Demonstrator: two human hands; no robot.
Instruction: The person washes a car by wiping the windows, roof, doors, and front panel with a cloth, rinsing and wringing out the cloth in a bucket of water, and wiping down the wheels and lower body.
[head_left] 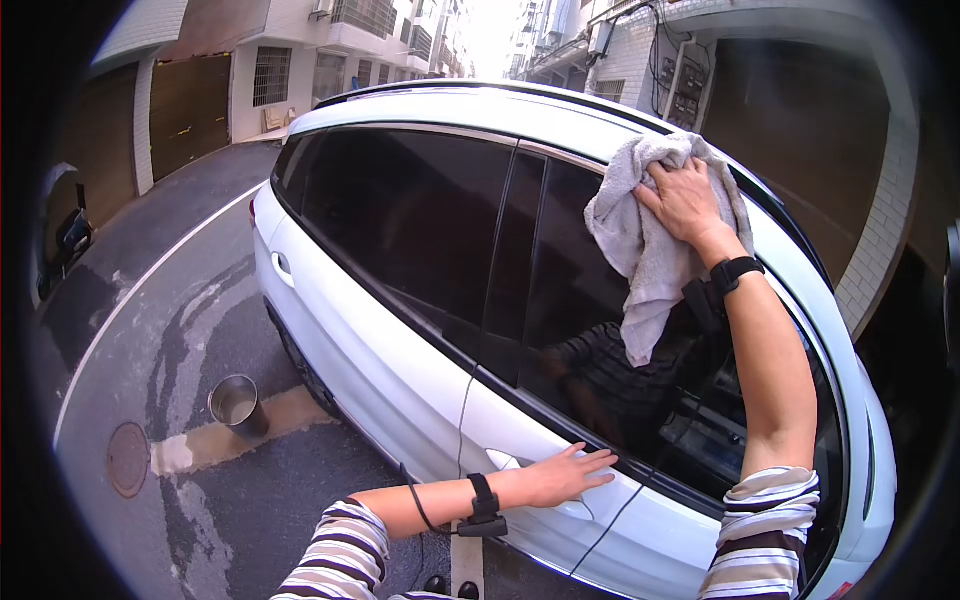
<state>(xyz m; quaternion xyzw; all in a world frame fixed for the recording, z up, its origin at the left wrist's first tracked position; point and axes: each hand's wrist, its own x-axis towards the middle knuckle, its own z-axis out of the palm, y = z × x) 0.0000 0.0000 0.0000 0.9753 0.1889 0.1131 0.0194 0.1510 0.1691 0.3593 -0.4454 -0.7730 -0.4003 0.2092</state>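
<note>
A white car (400,290) with dark side windows (400,200) fills the middle of the view. My right hand (683,200) presses a crumpled grey-white towel (640,235) against the upper edge of the side window and the roof edge. The towel's lower corner hangs down over the dark glass. My left hand (560,478) lies on the door just below the window, beside the door handle (505,462), fingers stretched out and holding nothing. Both wrists wear black bands with small devices.
A bucket (238,405) stands on the wet ground at the left, near a round manhole cover (128,459). Thin dark cables run down the car door. Buildings with garage doors (190,112) line the alley, and a wall stands close behind the car's right side.
</note>
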